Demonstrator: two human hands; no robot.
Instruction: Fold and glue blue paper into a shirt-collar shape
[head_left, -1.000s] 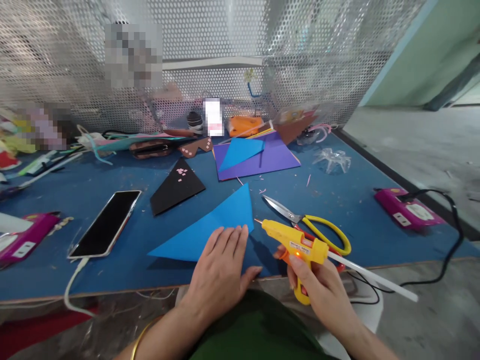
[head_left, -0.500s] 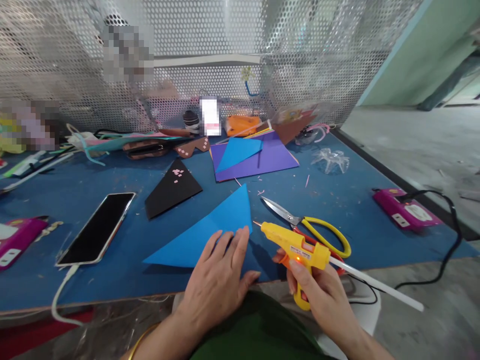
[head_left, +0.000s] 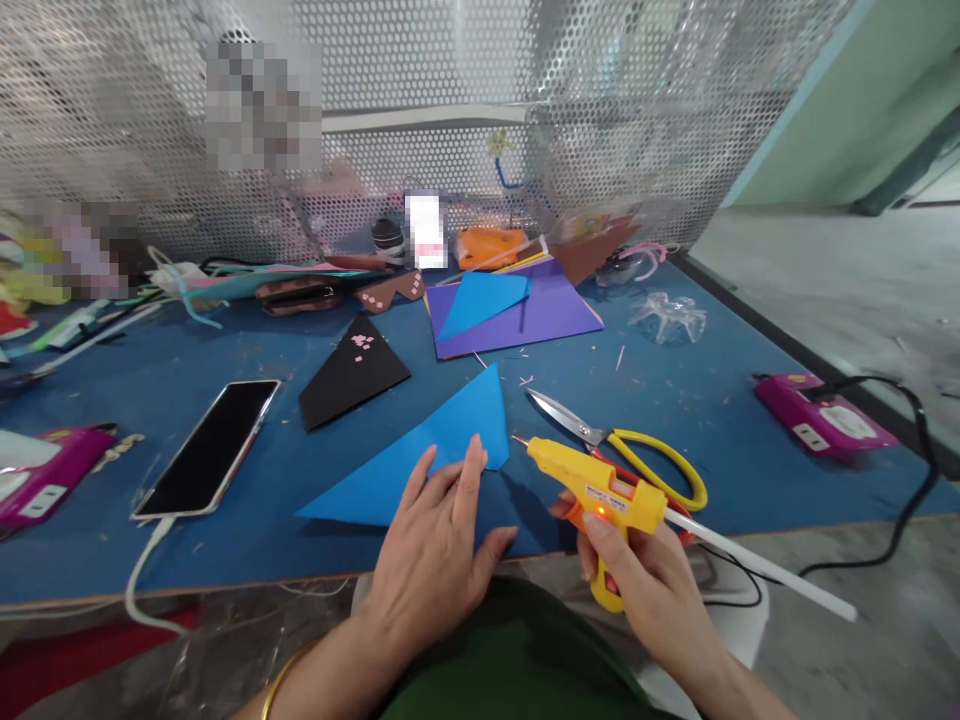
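Observation:
My left hand (head_left: 442, 530) rests with outstretched fingers on a folded blue sheet of paper or foam (head_left: 431, 455), covering its lower right part. In my right hand (head_left: 645, 570) is a yellow hot glue gun (head_left: 592, 480), its orange light lit and a long white glue stick (head_left: 765, 565) sticking out of the back. The nozzle points left, just right of the blue sheet and apart from it. Behind the glue gun lie scissors (head_left: 577, 425) with yellow and red handles, partly hidden by it. A black folded piece (head_left: 352, 380) with small pink bits on it lies farther left.
On the left are a charging phone (head_left: 210, 455) and a purple power socket (head_left: 56, 470); another purple socket (head_left: 821, 415) stands right, with a black cable. Purple sheets (head_left: 559, 305), a brown mask shape (head_left: 390, 291) and clear plastic (head_left: 669, 318) lie towards the perforated metal panel (head_left: 420, 80).
My left hand's fingers have shifted slightly left and spread on the blue sheet, showing more of its right edge. The glue gun stays in my right hand; the view has shifted a little.

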